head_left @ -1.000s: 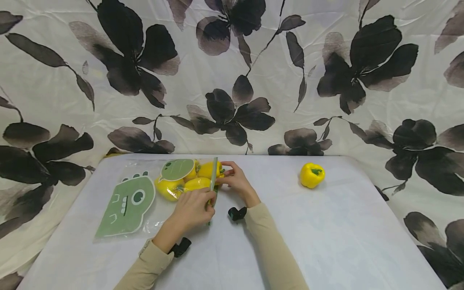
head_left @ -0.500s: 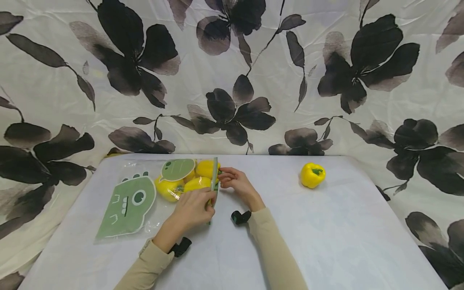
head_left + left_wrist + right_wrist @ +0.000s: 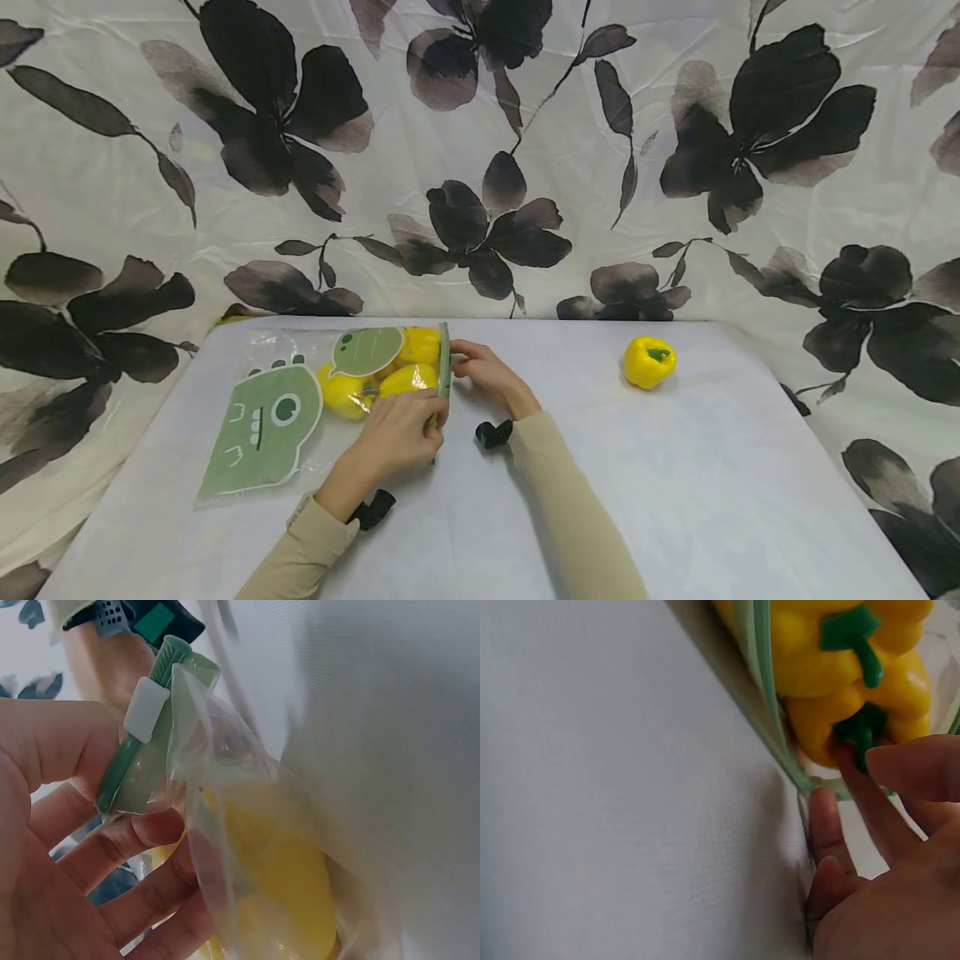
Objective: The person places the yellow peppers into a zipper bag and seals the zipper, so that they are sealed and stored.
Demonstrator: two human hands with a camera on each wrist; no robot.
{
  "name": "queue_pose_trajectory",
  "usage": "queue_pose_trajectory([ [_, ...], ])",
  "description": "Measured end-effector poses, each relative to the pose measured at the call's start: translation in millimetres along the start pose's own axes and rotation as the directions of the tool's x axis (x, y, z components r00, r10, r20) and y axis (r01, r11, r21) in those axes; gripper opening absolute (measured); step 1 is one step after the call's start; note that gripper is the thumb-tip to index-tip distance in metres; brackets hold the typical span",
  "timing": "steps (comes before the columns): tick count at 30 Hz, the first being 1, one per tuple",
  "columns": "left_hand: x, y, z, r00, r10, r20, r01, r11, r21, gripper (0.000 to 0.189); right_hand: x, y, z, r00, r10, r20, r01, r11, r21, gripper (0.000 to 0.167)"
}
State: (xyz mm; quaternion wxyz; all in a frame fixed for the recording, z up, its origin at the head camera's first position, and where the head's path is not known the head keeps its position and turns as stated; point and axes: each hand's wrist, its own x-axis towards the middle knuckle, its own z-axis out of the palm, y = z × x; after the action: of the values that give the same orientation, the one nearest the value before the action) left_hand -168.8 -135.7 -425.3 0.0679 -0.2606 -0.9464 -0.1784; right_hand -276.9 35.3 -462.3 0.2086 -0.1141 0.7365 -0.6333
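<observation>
A clear zip bag [image 3: 300,462] with a green dinosaur print lies on the left half of the table, holding several yellow bell peppers [image 3: 408,379]. My left hand [image 3: 401,429] pinches the bag's green zip edge, near a white slider [image 3: 146,709] in the left wrist view. The mouth faces right and stands open. My right hand [image 3: 491,377] is at that mouth, fingers extended. In the right wrist view, its fingertips reach past the green rim [image 3: 769,682] to the green stem [image 3: 866,727] of the lower pepper. Another yellow bell pepper [image 3: 648,362] sits alone on the right.
A white cloth covers the table [image 3: 712,500]. Behind it hangs a floral curtain [image 3: 480,125]. Black wrist cameras [image 3: 372,510] are strapped below both hands.
The pepper at the bag's mouth has gone left, further inside. My right hand drew back slightly, then returned to the mouth. The left hand has kept its grip on the edge.
</observation>
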Motion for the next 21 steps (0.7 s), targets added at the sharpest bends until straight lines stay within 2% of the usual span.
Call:
queue_pose_trajectory([
  [6, 0.1, -1.2, 0.2, 1.000, 0.019, 0.004, -0.019, 1.000, 0.018, 0.018, 5.3, -1.8, -1.6, 1.000, 0.026, -0.010, -0.026, 0.999, -0.034, 0.059],
  [11, 0.7, -1.1, -0.7, 1.000, 0.011, 0.008, -0.011, 1.000, 0.023, 0.019, 8.5, 0.3, -3.3, 0.999, 0.015, -0.047, -0.015, 1.000, -0.008, 0.061],
  [21, -0.4, -2.0, -2.1, 1.000, 0.014, -0.001, -0.014, 1.000, 0.021, 0.020, 9.4, 4.3, -2.4, 0.998, 0.054, -0.020, -0.052, 0.996, 0.074, 0.056],
])
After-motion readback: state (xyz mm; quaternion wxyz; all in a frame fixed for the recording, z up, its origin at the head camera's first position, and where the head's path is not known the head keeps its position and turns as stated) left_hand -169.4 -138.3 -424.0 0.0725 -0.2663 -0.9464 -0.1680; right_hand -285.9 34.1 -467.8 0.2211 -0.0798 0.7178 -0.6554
